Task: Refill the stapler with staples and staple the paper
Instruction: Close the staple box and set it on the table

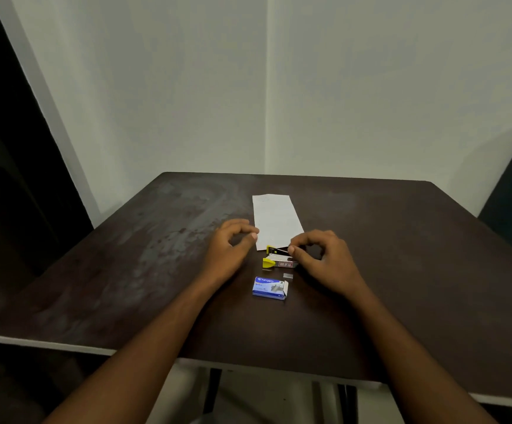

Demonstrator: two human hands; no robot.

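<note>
Yellow stapler (279,260) lies open on the desk (120,270), right grip (325,258) pinching its top. Left grip (230,249) is loosely curled, empty, beside the paper (276,218).

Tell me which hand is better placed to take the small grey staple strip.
Probably right: the right hand pinches the open yellow stapler, nearest the staple strip; the left hand sits by the white paper.

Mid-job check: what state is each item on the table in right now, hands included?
stapler: open, lying on the table.
staple box: lying flat, right end flap open.
loose staple strip: lying between staple box and stapler.
paper: flat, not in the stapler.
left hand: fingers loosely curled, holding nothing.
right hand: fingertips pinch the stapler's opened top.
</note>
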